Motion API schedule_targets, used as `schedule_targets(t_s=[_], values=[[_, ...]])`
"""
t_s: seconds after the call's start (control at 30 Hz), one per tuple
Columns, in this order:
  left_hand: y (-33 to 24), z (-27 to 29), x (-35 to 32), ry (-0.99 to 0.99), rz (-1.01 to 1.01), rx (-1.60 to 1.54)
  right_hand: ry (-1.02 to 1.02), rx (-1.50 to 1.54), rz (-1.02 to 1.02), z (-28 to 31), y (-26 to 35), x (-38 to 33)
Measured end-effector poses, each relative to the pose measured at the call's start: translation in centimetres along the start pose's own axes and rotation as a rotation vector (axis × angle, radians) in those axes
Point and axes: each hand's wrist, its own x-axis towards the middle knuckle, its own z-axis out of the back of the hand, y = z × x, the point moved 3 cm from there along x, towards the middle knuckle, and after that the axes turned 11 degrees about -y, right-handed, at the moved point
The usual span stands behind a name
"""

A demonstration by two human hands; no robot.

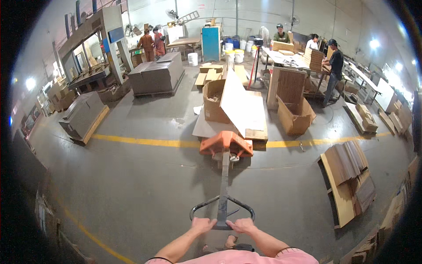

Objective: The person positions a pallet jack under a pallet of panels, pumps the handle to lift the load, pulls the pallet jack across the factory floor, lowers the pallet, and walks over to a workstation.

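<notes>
Both my hands grip the black loop handle (223,213) of an orange pallet jack (226,141). My left hand (204,225) is wrapped round the handle's near bar left of its shaft. On the right side of the same bar, my right hand (241,225) is closed too. The jack's shaft runs straight ahead to its orange body. Beyond that body, a load stands on a wooden pallet (257,133): an open cardboard box (214,103) and a large white panel (234,103) leaning beside it. The jack's forks are hidden under the load.
Grey stacks (157,75) sit on pallets at the left. A pallet of cardboard sheets (349,178) lies at the near right, an open carton (296,115) farther off. Several people work at the back; one person (335,70) stands by a table. A yellow line (149,141) crosses the floor.
</notes>
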Motion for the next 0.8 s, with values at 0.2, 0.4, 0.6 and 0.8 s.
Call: schedule_targets(t_s=[0.2,0.4,0.6,0.8], values=[[-4.1,17.8,0.9,-0.59,-0.181,-0.155,-0.341,0.273,0.007,17.9,0.7,-1.2],[-4.7,22.0,1.6,-0.968,-0.22,-0.409,-0.596,0.422,-0.102,21.3,0.5,0.8],[-2.3,7.9,-0.1,-0.455,-0.134,-0.048,-0.278,0.148,-0.11,6.1,-1.1,0.4],[-0.6,-3.6,-2.0,-0.046,-0.001,-0.035,-0.097,-0.001,-0.052,-3.7,-0.4,-2.2]])
